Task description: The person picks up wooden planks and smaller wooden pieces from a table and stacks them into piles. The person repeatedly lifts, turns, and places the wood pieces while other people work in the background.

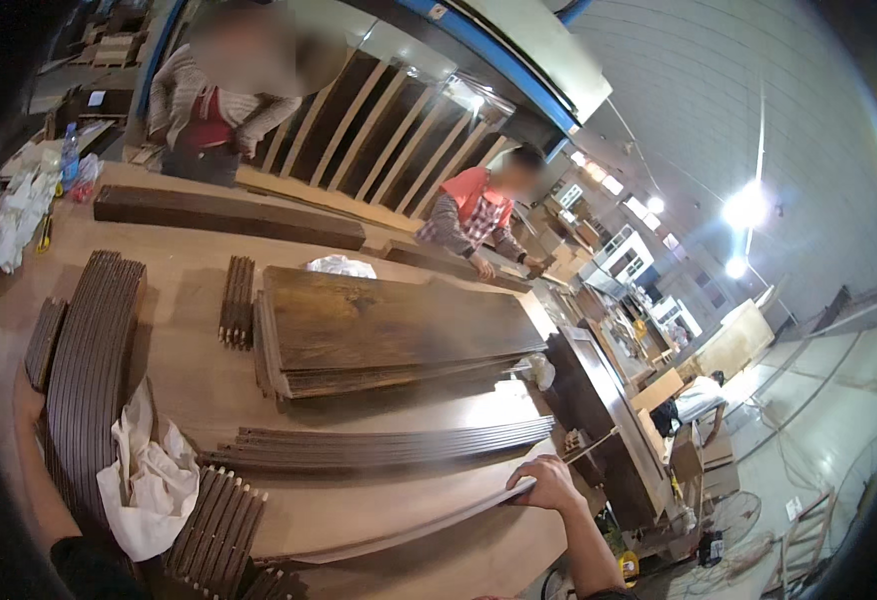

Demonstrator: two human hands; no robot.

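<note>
My right hand [551, 486] is closed around the far right end of a long thin pale strip [414, 528], which slants down to the left across the near part of the table. At the left rim, my left hand [29, 398] touches the outer side of a short bundle of dark wooden slats [47, 335]; its fingers are mostly hidden. Beside that bundle stands a long row of dark slats [94, 350]. A crumpled white cloth [154, 480] lies against the row. Near it are dark pieces with pale pegged ends [221, 525]. Long dark strips [389, 447] lie stacked beyond the pale strip.
A stack of brown wooden panels [399, 320] occupies the table's middle, with a small slat bundle [238, 300] beside it. Dark beams [229, 216] line the far edge. Two people stand across the table, one in a checked apron [469, 218]. A water bottle [70, 155] stands far left.
</note>
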